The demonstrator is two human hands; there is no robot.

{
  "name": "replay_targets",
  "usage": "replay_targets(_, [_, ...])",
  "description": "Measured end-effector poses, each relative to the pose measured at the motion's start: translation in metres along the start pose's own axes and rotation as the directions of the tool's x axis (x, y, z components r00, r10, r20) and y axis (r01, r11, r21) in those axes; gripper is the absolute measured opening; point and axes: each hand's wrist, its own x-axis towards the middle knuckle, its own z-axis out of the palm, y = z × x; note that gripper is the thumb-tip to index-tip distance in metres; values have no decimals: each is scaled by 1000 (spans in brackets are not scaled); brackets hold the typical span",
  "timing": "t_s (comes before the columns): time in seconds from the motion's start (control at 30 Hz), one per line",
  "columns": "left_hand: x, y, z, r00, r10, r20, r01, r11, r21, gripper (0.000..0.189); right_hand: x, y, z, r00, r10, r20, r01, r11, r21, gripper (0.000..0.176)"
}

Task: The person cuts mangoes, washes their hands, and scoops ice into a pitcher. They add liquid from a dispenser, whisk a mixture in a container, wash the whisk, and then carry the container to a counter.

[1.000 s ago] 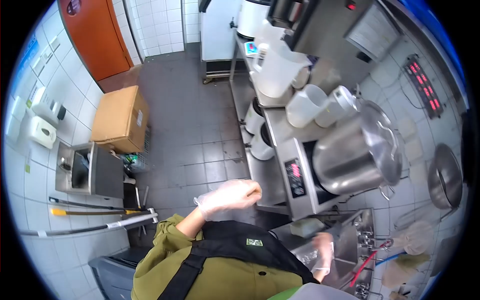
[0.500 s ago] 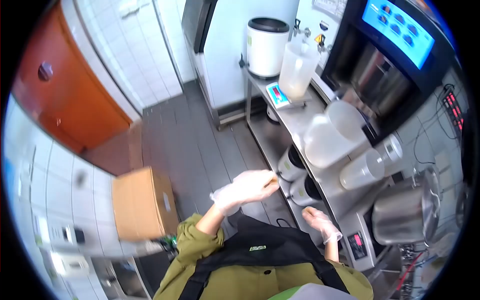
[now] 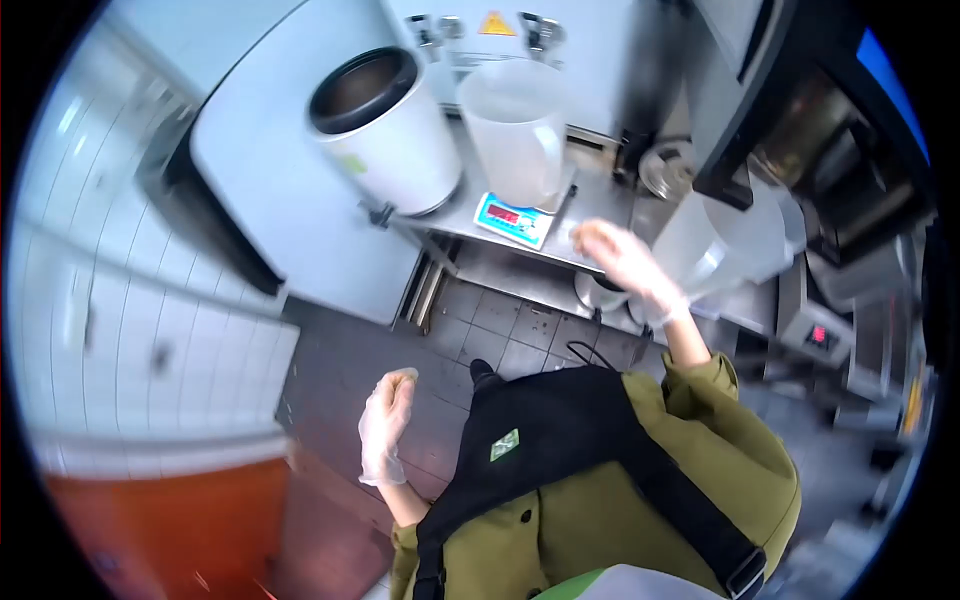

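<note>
My left hand [image 3: 388, 420], in a clear glove, hangs over the floor at the lower left. Its fingers are bent together and nothing shows in them. My right hand [image 3: 628, 265], also gloved, is raised by the front edge of the steel table [image 3: 455, 213], with its fingers loosely extended and nothing visible in them. Nearest to it are a digital scale [image 3: 513, 220] with a red display and a translucent pitcher [image 3: 513, 130] standing on that scale. Left of them sits a white container [image 3: 395, 150] with a black rim.
Translucent pitchers [image 3: 720, 235] stand to the right, below a dark machine [image 3: 830, 150]. Farther right is a device with a red display [image 3: 815, 325]. Taps [image 3: 540, 35] are on the back wall. An orange door [image 3: 180, 520] is at the lower left.
The view has turned left toward the scale and pitcher, which now appear nearer. My right hand is now raised by the table edge; my left hand appears lower and farther left. The cardboard box has left view.
</note>
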Motion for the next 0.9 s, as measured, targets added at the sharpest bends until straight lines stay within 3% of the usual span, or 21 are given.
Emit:
replay_targets(0.07, [57,-21,-14,999,20,47,-19,1000,-5,23,17,9,11,970,106,-218,-90,992,84,35])
replay_targets(0.13, [109,-31,-22,993,68,94,-57,992,-114,23,20,-25,21,900,291,-325,-323,945,-48,37])
replay_targets(0.17, [130,-19,-31,983,103,150,-94,994,-64,24,28,-5,27,873,233,-428,-321,936,-145,38])
replay_targets(0.27, [183,21,-42,947,216,236,-202,976,-83,24,77,47,6,675,236,-699,-393,917,-69,39])
replay_targets(0.33, [218,39,-46,899,312,306,-328,945,0,22,121,58,-22,528,85,-845,-533,808,-252,36])
replay_targets(0.47, [247,75,-49,866,395,307,-391,917,-77,20,219,77,-89,500,3,-866,-701,588,-403,32])
replay_targets(0.5, [254,75,-48,859,411,304,-404,910,-90,20,238,89,-104,498,42,-866,-750,523,-406,35])
replay_targets(0.53, [262,77,-47,851,433,297,-422,900,-105,20,258,102,-113,436,85,-896,-841,393,-372,35])
replay_targets(0.6, [271,79,-47,864,403,303,-380,915,-134,19,276,122,-132,402,314,-860,-886,371,-279,40])
replay_targets(0.63, [273,81,-49,878,363,311,-340,932,-127,19,285,142,-134,362,285,-888,-914,295,-278,40])
replay_targets(0.67, [276,82,-51,892,321,319,-299,947,-120,19,288,162,-138,396,299,-868,-911,249,-330,38])
replay_targets(0.7, [281,78,-52,890,345,299,-316,938,-140,19,291,181,-140,221,473,-853,-837,540,83,39])
replay_targets(0.77, [289,74,-56,899,309,312,-272,950,-156,19,283,137,-131,388,507,-770,-896,405,-185,38])
replay_targets(0.9, [314,77,-60,875,351,333,-301,934,-192,18,276,85,-116,440,457,-773,-868,435,-237,38])
